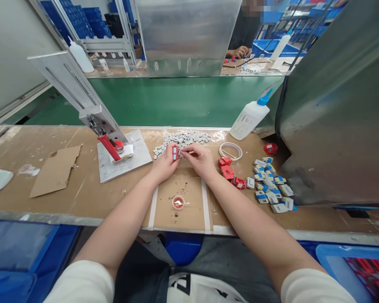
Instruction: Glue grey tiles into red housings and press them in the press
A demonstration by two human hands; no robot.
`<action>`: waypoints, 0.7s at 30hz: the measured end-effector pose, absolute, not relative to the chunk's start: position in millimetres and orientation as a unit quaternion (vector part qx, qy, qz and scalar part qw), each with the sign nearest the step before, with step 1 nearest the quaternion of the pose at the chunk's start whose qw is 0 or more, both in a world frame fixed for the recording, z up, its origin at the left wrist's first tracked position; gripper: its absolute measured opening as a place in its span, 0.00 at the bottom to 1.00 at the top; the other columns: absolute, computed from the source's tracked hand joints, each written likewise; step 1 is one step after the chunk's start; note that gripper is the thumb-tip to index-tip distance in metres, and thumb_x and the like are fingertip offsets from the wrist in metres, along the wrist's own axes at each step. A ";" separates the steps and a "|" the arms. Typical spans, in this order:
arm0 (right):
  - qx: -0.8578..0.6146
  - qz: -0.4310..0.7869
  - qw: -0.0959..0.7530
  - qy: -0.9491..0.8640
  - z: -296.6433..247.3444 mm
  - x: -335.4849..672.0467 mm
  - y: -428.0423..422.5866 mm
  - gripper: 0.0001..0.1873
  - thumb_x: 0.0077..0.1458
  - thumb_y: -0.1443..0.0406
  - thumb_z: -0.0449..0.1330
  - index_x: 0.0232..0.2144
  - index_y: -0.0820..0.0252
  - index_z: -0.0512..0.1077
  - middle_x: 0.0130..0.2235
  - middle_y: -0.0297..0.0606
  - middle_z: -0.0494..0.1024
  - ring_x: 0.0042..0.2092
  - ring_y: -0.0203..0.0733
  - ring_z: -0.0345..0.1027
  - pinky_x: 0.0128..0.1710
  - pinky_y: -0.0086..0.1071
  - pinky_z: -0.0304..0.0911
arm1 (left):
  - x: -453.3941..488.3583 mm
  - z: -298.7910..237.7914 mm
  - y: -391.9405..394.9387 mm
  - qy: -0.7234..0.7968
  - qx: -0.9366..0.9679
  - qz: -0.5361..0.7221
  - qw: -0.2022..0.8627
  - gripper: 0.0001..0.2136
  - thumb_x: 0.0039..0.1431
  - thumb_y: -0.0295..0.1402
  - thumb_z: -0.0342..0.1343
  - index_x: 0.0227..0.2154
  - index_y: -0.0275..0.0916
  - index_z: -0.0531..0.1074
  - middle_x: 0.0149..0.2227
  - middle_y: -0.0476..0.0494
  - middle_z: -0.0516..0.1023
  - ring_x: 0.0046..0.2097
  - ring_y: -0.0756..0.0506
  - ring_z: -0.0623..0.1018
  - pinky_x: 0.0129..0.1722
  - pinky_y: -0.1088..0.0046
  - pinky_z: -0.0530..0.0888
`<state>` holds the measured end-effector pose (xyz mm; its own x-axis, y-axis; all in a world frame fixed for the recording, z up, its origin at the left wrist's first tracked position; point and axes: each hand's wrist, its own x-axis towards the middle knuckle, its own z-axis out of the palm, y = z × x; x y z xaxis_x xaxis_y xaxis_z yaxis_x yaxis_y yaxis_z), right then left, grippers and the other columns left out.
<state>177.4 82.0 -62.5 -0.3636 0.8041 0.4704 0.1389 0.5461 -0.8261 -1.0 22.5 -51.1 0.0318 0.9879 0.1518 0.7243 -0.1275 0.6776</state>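
My left hand [164, 163] is closed round a small red part with pale inserts [175, 153], held just above the bench. My right hand [199, 160] meets it from the right, fingertips pinched against the same part; whether it holds a grey piece I cannot make out. Right behind both hands lies a heap of small grey tiles [183, 139]. A tiny orange cap with a stick in it [178, 202] sits on the brown mat [189, 210] below my wrists.
A small press with a red lever [109, 145] stands on a marble slab [135, 162] at left. Red parts [229, 171] and blue-white finished pieces [271, 185] lie at right, by a tape roll [230, 150] and a squeeze bottle [249, 120]. Another person's hands [240, 51] work beyond the green belt [177, 101].
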 end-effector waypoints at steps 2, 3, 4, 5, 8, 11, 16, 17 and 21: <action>-0.310 0.331 0.462 -0.762 -60.9 177.3 80.9 0.06 0.63 0.62 0.64 0.36 0.54 0.82 0.37 0.38 0.84 0.38 0.42 0.76 0.39 0.35 0.72 | -0.9 -52.0 22.8 0.627 0.685 0.304 0.215 0.16 0.69 0.39 0.52 0.56 0.46 0.58 0.48 0.40 0.77 0.45 0.36 0.81 0.46 0.56 0.76; -0.306 0.325 0.460 -0.767 -60.4 177.2 80.5 0.05 0.63 0.63 0.64 0.36 0.54 0.81 0.37 0.38 0.84 0.38 0.42 0.75 0.38 0.35 0.71 | -0.7 -52.6 23.0 0.627 0.684 0.303 0.215 0.16 0.69 0.39 0.52 0.56 0.46 0.58 0.49 0.40 0.77 0.46 0.36 0.81 0.46 0.56 0.76; -0.302 0.322 0.459 -0.771 -60.1 177.1 80.1 0.05 0.63 0.64 0.64 0.36 0.55 0.81 0.37 0.38 0.83 0.38 0.42 0.75 0.38 0.35 0.70 | -0.4 -53.2 23.1 0.628 0.684 0.302 0.215 0.17 0.69 0.39 0.52 0.56 0.46 0.58 0.49 0.40 0.77 0.47 0.35 0.81 0.47 0.55 0.76; -0.300 0.318 0.458 -0.774 -60.1 176.9 79.7 0.05 0.63 0.65 0.64 0.36 0.55 0.81 0.37 0.38 0.83 0.38 0.42 0.75 0.38 0.35 0.70 | 0.1 -53.8 23.3 0.629 0.684 0.301 0.215 0.17 0.69 0.39 0.52 0.56 0.46 0.58 0.51 0.39 0.77 0.48 0.35 0.81 0.47 0.55 0.76; -0.300 0.299 0.459 -0.781 -60.8 175.0 78.1 0.05 0.63 0.66 0.63 0.35 0.55 0.79 0.36 0.37 0.83 0.37 0.42 0.74 0.39 0.36 0.69 | 2.0 -54.9 23.3 0.634 0.682 0.298 0.213 0.16 0.69 0.38 0.51 0.56 0.45 0.58 0.55 0.37 0.76 0.51 0.34 0.80 0.49 0.53 0.75; -0.300 0.287 0.458 -0.786 -61.3 171.6 75.8 0.05 0.63 0.67 0.62 0.34 0.55 0.77 0.36 0.37 0.81 0.38 0.42 0.73 0.41 0.37 0.68 | 3.0 -53.6 22.1 0.632 0.680 0.302 0.216 0.17 0.67 0.35 0.51 0.55 0.45 0.58 0.56 0.37 0.75 0.53 0.34 0.79 0.51 0.53 0.75; -0.324 0.364 0.442 -0.753 -60.1 170.7 76.1 0.07 0.65 0.60 0.62 0.38 0.55 0.70 0.37 0.36 0.77 0.38 0.41 0.70 0.37 0.34 0.66 | -0.2 -50.8 18.4 0.598 0.682 0.354 0.227 0.15 0.69 0.38 0.46 0.56 0.44 0.59 0.53 0.40 0.74 0.51 0.39 0.78 0.53 0.58 0.74; -0.326 0.370 0.432 -0.755 -59.3 172.4 76.9 0.09 0.66 0.57 0.62 0.38 0.55 0.68 0.37 0.36 0.75 0.37 0.41 0.69 0.36 0.34 0.65 | -1.2 -51.3 17.8 0.585 0.688 0.369 0.218 0.14 0.71 0.39 0.44 0.56 0.43 0.59 0.53 0.40 0.74 0.51 0.40 0.78 0.53 0.59 0.73; -0.246 0.326 0.349 -0.843 -53.6 183.0 77.5 0.16 0.75 0.54 0.50 0.35 0.54 0.63 0.34 0.34 0.70 0.36 0.41 0.65 0.38 0.36 0.63 | -4.0 -55.9 16.2 0.546 0.725 0.385 0.170 0.14 0.72 0.41 0.44 0.55 0.42 0.60 0.50 0.41 0.75 0.46 0.42 0.78 0.48 0.62 0.74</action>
<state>183.0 77.5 -53.6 -0.6352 0.6425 0.4287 0.1865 0.6662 -0.7221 -4.0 16.2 -55.9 0.1085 0.9218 0.3722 0.6607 -0.3466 0.6658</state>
